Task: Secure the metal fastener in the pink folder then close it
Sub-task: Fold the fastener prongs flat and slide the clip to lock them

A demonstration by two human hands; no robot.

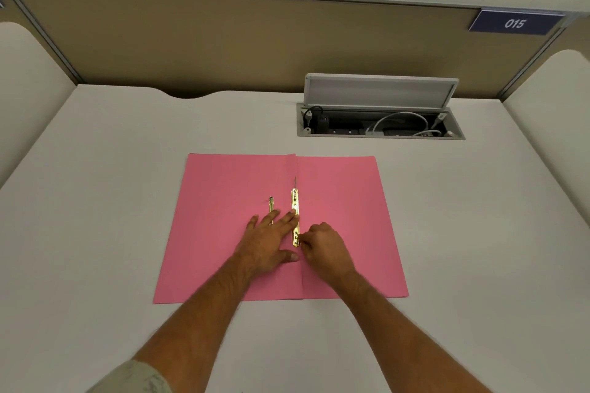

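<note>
A pink folder lies open and flat on the white desk. A gold metal fastener bar runs along its centre fold, with a thin prong sticking out past its far end. A second, thinner gold strip lies left of the bar on the left flap. My left hand rests flat on the left flap, fingers spread, fingertips touching the bar's middle and covering part of the thin strip. My right hand pinches the near end of the bar with curled fingers.
An open cable box with a raised grey lid and white and black cables is sunk into the desk at the back right. Beige partition walls enclose the desk; a blue sign reading 015 hangs at the upper right.
</note>
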